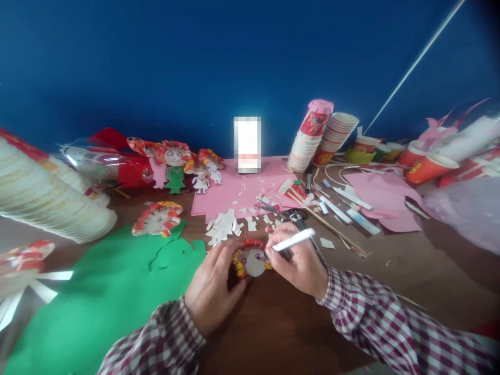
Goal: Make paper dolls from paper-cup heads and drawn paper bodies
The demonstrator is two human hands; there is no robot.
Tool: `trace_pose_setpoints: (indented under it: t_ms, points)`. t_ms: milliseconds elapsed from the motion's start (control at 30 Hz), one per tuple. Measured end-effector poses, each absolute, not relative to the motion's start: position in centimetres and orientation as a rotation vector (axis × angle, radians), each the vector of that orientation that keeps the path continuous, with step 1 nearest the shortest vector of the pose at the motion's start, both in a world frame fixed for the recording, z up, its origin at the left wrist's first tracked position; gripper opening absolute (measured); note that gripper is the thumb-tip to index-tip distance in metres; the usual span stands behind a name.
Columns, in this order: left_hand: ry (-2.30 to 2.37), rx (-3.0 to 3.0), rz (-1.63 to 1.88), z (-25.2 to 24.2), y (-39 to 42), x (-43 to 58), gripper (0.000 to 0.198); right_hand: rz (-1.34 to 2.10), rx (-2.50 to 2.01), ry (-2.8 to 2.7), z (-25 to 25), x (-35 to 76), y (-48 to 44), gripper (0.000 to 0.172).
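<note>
A round paper doll face [255, 263] with a white front, drawn eyes and red-and-yellow curls around it lies on the brown table. My left hand [216, 278] holds its left edge, fingers over the top and thumb at the lower side. In my right hand [299, 260] is a white marker [292, 239], slanted, with its tip down by the right eye; the tip itself is mostly hidden by my fingers. White paper scraps [224, 226] lie just beyond the face, and scissors [295, 213] rest partly behind my right hand.
Green paper [117, 291] covers the left side, with a curled cup piece [158, 219] beyond it. Finished paper dolls [174, 161] stand at the back. Stacked paper cups [308, 138] lean behind pink paper [222, 192]. More markers [336, 208] and orange cups [432, 167] are at right.
</note>
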State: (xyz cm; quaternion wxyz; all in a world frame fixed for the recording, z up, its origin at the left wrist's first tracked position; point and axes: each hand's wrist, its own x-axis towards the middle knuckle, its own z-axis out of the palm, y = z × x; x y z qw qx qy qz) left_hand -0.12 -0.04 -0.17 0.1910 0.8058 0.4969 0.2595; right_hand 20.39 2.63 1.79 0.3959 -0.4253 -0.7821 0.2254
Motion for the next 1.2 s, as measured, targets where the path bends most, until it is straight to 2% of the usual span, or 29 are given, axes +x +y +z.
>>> trace_pose_setpoints:
  t_ms: [467, 700, 1200]
  points:
    - [1.360, 2.251, 0.726, 0.04, -0.10, 0.25, 0.056, 0.531, -0.996, -2.017, 1.69, 19.66, 1.83, 0.006]
    - [1.375, 2.261, 0.741, -0.28, -0.32, 0.15, 0.047, 0.534, -1.020, -2.062, 1.58, 19.57, 1.82, 0.004]
    - [1.379, 2.256, 0.728, -0.10, -0.33, 0.20, 0.049, 0.504, -1.022, -2.112, 1.51, 19.47, 1.98, 0.004]
